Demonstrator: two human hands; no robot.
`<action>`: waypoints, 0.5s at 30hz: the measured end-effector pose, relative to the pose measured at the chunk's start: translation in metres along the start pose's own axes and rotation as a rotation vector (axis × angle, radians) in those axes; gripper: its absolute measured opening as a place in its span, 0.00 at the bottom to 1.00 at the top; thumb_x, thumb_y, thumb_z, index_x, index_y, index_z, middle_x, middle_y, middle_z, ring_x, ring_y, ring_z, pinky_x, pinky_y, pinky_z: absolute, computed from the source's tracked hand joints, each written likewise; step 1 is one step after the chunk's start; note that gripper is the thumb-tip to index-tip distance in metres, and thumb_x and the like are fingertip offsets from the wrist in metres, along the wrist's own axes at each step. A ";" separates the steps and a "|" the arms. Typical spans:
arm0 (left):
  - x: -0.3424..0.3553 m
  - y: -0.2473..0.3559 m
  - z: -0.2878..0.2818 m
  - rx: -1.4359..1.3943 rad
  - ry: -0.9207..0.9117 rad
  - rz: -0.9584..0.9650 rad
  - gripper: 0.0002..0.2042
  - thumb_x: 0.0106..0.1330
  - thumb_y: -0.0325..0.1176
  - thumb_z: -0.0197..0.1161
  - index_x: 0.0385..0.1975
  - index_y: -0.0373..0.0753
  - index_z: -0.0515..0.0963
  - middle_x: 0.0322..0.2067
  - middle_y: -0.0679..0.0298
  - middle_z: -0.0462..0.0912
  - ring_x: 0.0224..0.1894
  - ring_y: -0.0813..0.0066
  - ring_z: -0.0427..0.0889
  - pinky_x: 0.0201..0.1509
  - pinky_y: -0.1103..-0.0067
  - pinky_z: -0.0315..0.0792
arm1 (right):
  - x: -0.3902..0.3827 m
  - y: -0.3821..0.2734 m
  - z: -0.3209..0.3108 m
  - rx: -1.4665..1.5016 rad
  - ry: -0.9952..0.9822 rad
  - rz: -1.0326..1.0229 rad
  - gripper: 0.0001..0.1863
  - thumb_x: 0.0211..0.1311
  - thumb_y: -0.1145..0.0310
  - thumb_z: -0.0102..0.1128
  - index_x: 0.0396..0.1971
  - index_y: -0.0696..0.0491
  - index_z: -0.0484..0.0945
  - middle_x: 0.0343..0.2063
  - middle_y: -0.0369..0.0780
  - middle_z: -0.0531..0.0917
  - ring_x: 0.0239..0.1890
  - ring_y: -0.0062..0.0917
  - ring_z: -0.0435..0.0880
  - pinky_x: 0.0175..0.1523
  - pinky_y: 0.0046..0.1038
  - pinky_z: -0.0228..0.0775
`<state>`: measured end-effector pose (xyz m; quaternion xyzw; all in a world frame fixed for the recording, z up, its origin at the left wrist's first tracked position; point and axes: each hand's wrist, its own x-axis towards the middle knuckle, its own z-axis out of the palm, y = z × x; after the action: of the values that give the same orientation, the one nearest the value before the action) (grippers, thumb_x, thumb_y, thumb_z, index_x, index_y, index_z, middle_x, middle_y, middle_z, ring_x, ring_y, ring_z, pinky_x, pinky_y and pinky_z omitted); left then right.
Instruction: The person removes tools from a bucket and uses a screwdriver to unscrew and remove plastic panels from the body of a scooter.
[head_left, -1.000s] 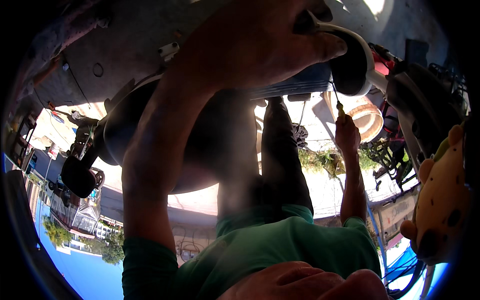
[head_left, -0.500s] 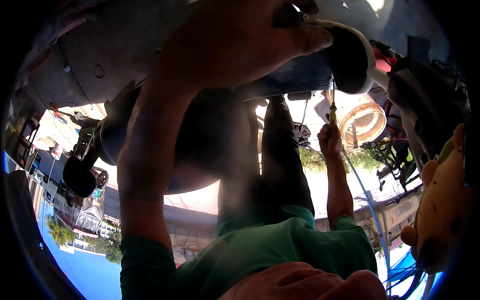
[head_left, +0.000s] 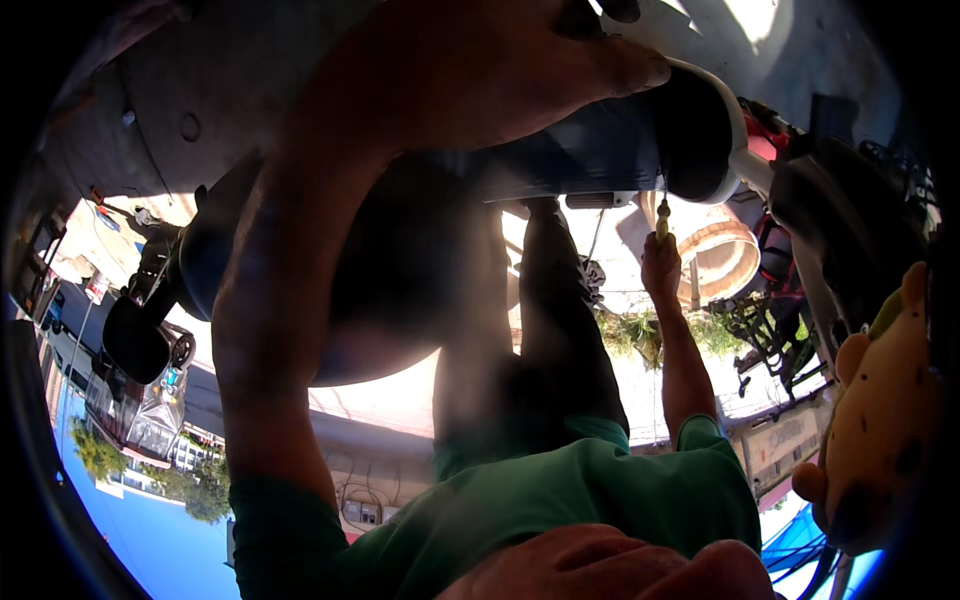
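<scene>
My left hand [head_left: 480, 75] reaches across the top, large and in shadow. Its thumb is stretched out, lying at the pale rim of a black, rounded part [head_left: 700, 135]; the other fingers are dark and partly cut off by the upper edge, with a gap between them and the thumb. A dark blue ribbed panel [head_left: 590, 150] adjoins that part beneath my hand. Lower and to the right, my right hand [head_left: 660, 268] is closed round a yellow-handled screwdriver [head_left: 663, 225]. Its thin shaft points up to the lower edge of the black part, where its tip is hard to make out.
A round beige tub [head_left: 725, 255] stands beyond my right hand. At the right hangs a yellow spotted plush toy [head_left: 875, 420]. A black mirror-like piece [head_left: 138, 340] juts out at the left, with a large dark rounded shape [head_left: 385, 270] under my left forearm.
The view has shifted slightly. My right hand and the screwdriver sit a little more upright under the black part. My left thumb stays at its rim.
</scene>
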<state>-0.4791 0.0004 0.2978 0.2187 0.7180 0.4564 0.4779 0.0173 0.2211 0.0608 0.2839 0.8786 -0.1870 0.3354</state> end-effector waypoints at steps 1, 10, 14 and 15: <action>-0.001 -0.003 0.000 0.008 0.011 0.001 0.22 0.72 0.43 0.66 0.53 0.29 0.76 0.35 0.52 0.87 0.35 0.68 0.86 0.37 0.73 0.78 | 0.003 0.004 0.005 0.176 0.130 0.066 0.10 0.74 0.70 0.48 0.51 0.53 0.73 0.40 0.52 0.78 0.40 0.50 0.81 0.43 0.47 0.74; -0.007 -0.012 -0.014 -0.173 -0.094 0.045 0.20 0.71 0.42 0.67 0.50 0.29 0.78 0.32 0.55 0.86 0.30 0.73 0.85 0.33 0.75 0.77 | 0.003 0.001 0.012 0.485 0.135 0.228 0.15 0.75 0.59 0.51 0.50 0.56 0.72 0.40 0.54 0.81 0.42 0.53 0.83 0.45 0.45 0.77; -0.001 -0.023 -0.006 0.148 -0.019 0.373 0.18 0.72 0.43 0.65 0.47 0.31 0.81 0.33 0.55 0.86 0.33 0.70 0.86 0.39 0.73 0.77 | -0.014 0.013 0.023 0.222 -0.004 0.241 0.10 0.76 0.64 0.50 0.45 0.55 0.74 0.34 0.52 0.78 0.36 0.51 0.83 0.38 0.46 0.75; 0.001 -0.030 -0.008 0.290 0.057 0.496 0.18 0.72 0.43 0.64 0.46 0.32 0.81 0.33 0.55 0.86 0.35 0.69 0.86 0.42 0.72 0.77 | -0.022 0.014 0.023 0.313 0.115 0.102 0.13 0.74 0.60 0.54 0.39 0.56 0.74 0.27 0.45 0.78 0.29 0.38 0.81 0.34 0.39 0.73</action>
<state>-0.4829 -0.0166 0.2723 0.4406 0.7134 0.4580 0.2951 0.0509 0.2121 0.0573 0.3870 0.8409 -0.2881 0.2454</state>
